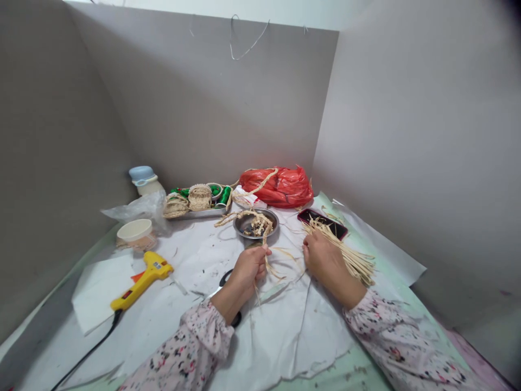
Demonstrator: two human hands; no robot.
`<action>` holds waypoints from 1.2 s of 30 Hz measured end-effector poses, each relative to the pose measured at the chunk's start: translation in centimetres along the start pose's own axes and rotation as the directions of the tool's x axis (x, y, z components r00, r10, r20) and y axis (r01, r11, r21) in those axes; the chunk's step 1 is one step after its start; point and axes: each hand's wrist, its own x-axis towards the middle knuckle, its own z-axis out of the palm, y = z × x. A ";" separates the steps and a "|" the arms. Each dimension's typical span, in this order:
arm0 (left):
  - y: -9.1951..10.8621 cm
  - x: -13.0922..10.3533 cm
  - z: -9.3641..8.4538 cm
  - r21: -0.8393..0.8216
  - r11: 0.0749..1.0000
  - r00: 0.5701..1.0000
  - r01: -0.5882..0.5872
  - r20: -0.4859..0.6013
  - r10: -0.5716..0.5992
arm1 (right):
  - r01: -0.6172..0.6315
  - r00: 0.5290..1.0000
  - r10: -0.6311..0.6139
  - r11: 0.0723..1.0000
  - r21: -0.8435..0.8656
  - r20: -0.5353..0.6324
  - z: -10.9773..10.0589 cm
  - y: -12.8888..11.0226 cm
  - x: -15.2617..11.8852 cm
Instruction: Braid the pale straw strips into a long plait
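The braid is over the near edge of the steel bowl, and the left hand pinches its end between thumb and fingers, loose strands trailing below; the right hand is at the straw, its fingers curled in, though from here I can't tell whether they grip a strand. Under it all a creased white sheet covers most of a pale green table, dotted with scraps, and plain grey panels wall it in at the left, back and right, with a bent wire hanging on the back one. The scissors lie partly hidden beneath the left wrist, and the straw overlaps the phone. Off to the left lies a yellow glue gun, its cord running to the near edge, with a tub beyond it, then a clear bag and a blue-capped bottle; along the back, a tray of woven pieces and green thread sits near a red bag
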 end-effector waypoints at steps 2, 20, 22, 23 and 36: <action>0.0 0.0 0.0 0.006 1.000 1.000 0.012 0.005 -0.012 | -0.021 0.997 0.031 0.992 -0.124 0.078 0.2 0.4 -0.1; 0.4 -0.9 0.8 0.115 0.991 0.995 0.064 0.067 -0.072 | 0.045 0.945 0.311 0.196 0.980 -0.106 0.0 -1.0 0.8; 0.3 -0.9 0.8 0.123 0.990 0.995 0.062 0.068 -0.070 | 0.075 0.925 0.358 0.159 0.984 -0.129 0.1 -1.1 0.6; 0.3 -0.9 0.8 0.126 0.990 0.995 0.059 0.068 -0.068 | 0.084 0.921 0.365 0.149 0.985 -0.134 0.1 -1.3 0.5; 0.3 -1.0 0.9 0.145 0.989 0.997 0.041 0.066 -0.051 | 0.170 0.936 0.283 0.164 0.972 -0.211 1.3 -2.6 -1.5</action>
